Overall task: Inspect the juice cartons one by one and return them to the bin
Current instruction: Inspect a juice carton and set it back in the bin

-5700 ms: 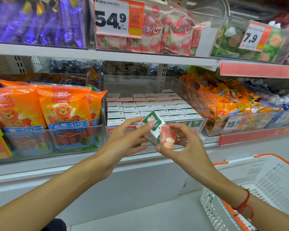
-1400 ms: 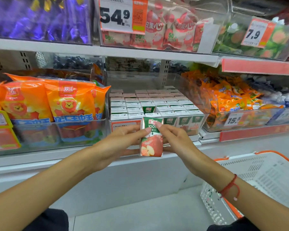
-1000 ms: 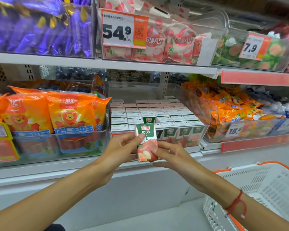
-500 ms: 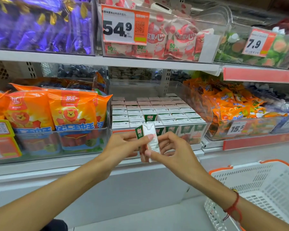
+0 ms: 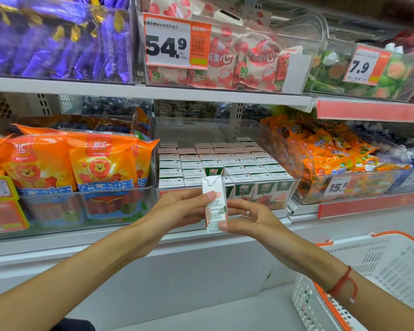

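Carton [image 5: 214,206] upright between both hands, before bin rim [image 5: 227,185].

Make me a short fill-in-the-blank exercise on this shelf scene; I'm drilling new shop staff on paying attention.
1. Both hands, the left hand and the right hand, hold one juice ____ upright.
2. The clear bin of cartons sits on the shelf right ____ the held one.
3. The big price sign on the upper shelf reads ____.
4. The basket at lower right is white with an ____ rim.

Missing words: carton; behind; 54.9; orange
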{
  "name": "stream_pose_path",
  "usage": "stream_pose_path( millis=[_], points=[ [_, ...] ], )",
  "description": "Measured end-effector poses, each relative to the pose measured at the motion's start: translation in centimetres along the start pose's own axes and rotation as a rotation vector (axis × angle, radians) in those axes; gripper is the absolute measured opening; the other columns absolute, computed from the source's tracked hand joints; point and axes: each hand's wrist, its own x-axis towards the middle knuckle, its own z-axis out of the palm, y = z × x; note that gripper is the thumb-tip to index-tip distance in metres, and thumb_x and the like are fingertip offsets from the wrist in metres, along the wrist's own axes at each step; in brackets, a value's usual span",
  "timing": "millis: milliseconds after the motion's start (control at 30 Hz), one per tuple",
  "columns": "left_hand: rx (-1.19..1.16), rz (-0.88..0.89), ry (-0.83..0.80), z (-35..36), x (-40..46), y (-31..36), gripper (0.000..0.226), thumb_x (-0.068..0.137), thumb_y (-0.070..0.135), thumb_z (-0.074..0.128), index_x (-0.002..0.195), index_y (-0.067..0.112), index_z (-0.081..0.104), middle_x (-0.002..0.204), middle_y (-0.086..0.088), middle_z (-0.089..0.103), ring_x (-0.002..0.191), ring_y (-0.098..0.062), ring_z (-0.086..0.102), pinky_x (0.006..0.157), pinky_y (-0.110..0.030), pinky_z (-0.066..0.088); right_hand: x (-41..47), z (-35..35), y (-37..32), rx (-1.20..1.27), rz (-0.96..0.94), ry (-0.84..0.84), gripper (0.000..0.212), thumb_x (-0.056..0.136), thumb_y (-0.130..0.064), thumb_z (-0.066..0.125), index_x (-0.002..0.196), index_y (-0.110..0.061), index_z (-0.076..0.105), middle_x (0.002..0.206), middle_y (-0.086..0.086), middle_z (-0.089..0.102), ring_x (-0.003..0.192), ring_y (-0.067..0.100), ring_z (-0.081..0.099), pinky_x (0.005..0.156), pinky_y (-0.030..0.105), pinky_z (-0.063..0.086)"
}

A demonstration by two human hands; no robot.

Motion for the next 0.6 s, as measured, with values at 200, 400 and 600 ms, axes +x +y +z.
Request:
stream_pose_path(
  millis=[200, 400, 600],
  points=[
    [0.088, 0.122, 0.224, 0.7, 0.1, -1.0, 0.01, 0.083, 0.042, 0.07, 0.082, 0.05, 0.074, 0.09, 0.019, 0.075, 0.085, 0.001, 0.071, 0.075, -0.023, 0.055, 0.3, 1.2, 0.5, -0.095, -0.047, 0.315, 0.045, 0.064, -0.018, 0.087, 0.1, -0.03, 0.063, 0.085, -0.01, 0.071, 0.073, -0.004, 0.065, 0.061, 0.01, 0.047],
    [0.078, 0.116, 0.273, 0.8, 0.4, -1.4, 0.007, 0.083, 0.034, 0.073, 0.086, 0.039, 0.068, 0.085, 0.024, 0.074, 0.085, 0.004, 0.069, 0.069, -0.015, 0.057, 0.5, 1.3, 0.4, -0.3, -0.113, 0.301, 0.052, 0.064, -0.029, 0.088, 0.106, -0.032, 0.056, 0.095, -0.01, 0.063, 0.078, -0.003, 0.06, 0.065, 0.009, 0.048],
    [-0.011, 0.074, 0.161, 0.1, 0.4, -0.6, 0.005, 0.09, 0.034, 0.065, 0.095, 0.036, 0.066, 0.091, 0.017, 0.076, 0.088, -0.001, 0.072, 0.067, -0.01, 0.054, 0.3, -0.7, 0.0, 0.018, 0.048, 0.005, 0.054, 0.078, -0.038, 0.068, 0.128, -0.02, 0.06, 0.116, -0.003, 0.071, 0.109, 0.012, 0.066, 0.098, 0.032, 0.051]
  ],
)
